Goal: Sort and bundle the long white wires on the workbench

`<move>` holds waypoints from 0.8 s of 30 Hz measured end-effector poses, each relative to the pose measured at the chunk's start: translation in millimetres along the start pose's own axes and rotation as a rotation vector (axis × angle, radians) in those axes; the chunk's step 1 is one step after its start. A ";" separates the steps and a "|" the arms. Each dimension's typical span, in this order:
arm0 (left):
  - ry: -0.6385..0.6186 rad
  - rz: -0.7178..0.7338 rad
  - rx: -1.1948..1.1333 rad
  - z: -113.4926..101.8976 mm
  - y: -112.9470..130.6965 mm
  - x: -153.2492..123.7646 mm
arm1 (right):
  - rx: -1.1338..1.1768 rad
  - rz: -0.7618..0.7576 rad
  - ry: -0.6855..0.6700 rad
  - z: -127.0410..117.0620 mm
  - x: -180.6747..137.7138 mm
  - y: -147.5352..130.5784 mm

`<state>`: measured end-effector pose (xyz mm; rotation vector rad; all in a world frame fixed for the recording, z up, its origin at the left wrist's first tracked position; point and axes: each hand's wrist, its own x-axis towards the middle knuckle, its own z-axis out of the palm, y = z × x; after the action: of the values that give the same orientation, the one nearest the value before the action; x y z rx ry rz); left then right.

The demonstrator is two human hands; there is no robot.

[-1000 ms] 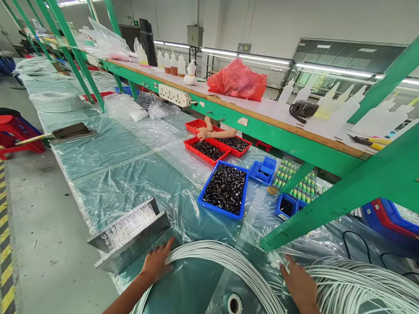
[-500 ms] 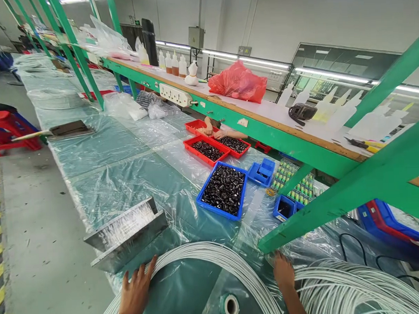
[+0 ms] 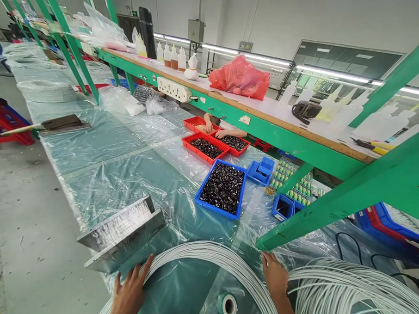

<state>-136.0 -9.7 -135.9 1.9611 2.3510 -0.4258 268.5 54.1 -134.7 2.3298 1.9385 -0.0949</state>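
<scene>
My left hand (image 3: 128, 294) lies flat, fingers spread, on the left edge of a big coil of white cable (image 3: 214, 256) at the near end of the plastic-covered table (image 3: 105, 152). My right hand (image 3: 275, 277) rests palm down between that coil and a second white cable coil (image 3: 343, 290) on the right. Neither hand grips anything. A roll of tape (image 3: 227, 306) lies inside the first coil. A metal angle fixture (image 3: 122, 235) sits just beyond my left hand.
A blue tray of black parts (image 3: 223, 189) and red trays (image 3: 209, 147) lie mid-table, where another person's hands (image 3: 213, 131) work. Small blue bins (image 3: 263, 169) and green components (image 3: 294, 183) sit near a green diagonal strut (image 3: 336, 202). A shelf holds a red bag (image 3: 240, 77) and bottles.
Both hands have slid back toward me and slightly left along the coils. The view has shifted a little to the right.
</scene>
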 end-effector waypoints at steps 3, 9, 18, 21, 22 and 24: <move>-0.022 -0.009 -0.027 3.0 -0.7 -2.0 | 0.041 -0.022 -0.057 9.6 16.6 -3.1; -0.028 -0.005 -0.091 19.6 -4.4 3.1 | 0.233 -0.007 -0.125 16.7 38.6 -3.8; -0.051 -0.014 -0.051 24.1 -6.4 7.0 | 0.894 0.107 -0.024 12.1 34.0 -10.9; -0.042 0.005 -0.118 24.7 -6.3 9.1 | 1.252 0.144 0.031 -2.5 22.0 -21.8; -0.041 -0.003 -0.128 24.9 -5.6 10.0 | 1.372 0.158 0.038 -10.3 17.1 -25.5; -0.031 -0.030 -0.121 24.6 -3.5 11.4 | 1.584 0.193 0.039 -29.9 6.2 -32.1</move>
<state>-144.9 -5.2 -161.3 1.8557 2.3307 -0.3046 237.5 69.6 -107.2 3.1074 1.7651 -2.2532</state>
